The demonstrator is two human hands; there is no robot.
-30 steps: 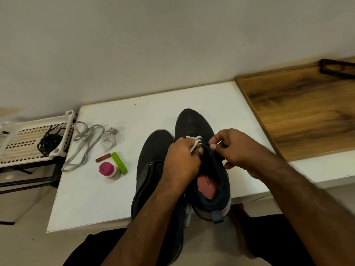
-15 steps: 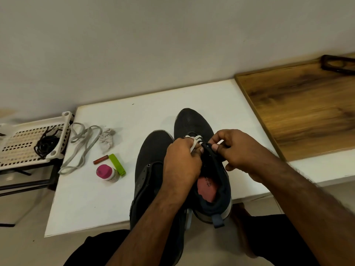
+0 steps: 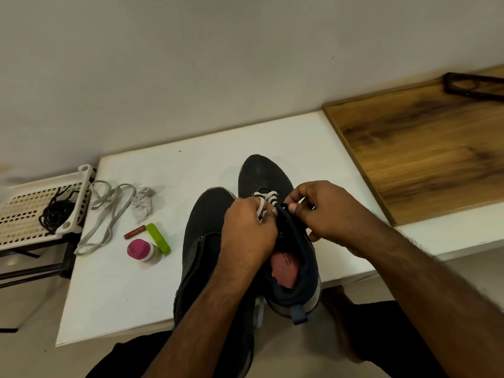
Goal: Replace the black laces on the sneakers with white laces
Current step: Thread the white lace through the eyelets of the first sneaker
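Observation:
Two black sneakers stand side by side on the white table (image 3: 191, 165), toes away from me. The right sneaker (image 3: 266, 175) carries a white lace (image 3: 268, 197) crossed through its lower eyelets. My left hand (image 3: 248, 230) pinches a strand of that lace at the shoe's left side. My right hand (image 3: 324, 211) pinches the other lace end against the tongue edge. The left sneaker (image 3: 207, 227) shows bare eyelets. A second white lace (image 3: 106, 214) lies loose at the table's left. A black lace (image 3: 56, 212) sits bundled in a white tray (image 3: 24, 211).
A pink-capped bottle (image 3: 143, 251), a green stick (image 3: 158, 237), a small brown tube (image 3: 133, 231) and a crumpled white wad (image 3: 143, 201) lie left of the shoes. A wooden board (image 3: 425, 154) lies on the right with a black frame (image 3: 474, 83) on it.
Both hands stay at the right sneaker's eyelets with only small finger shifts. The view has drifted slightly.

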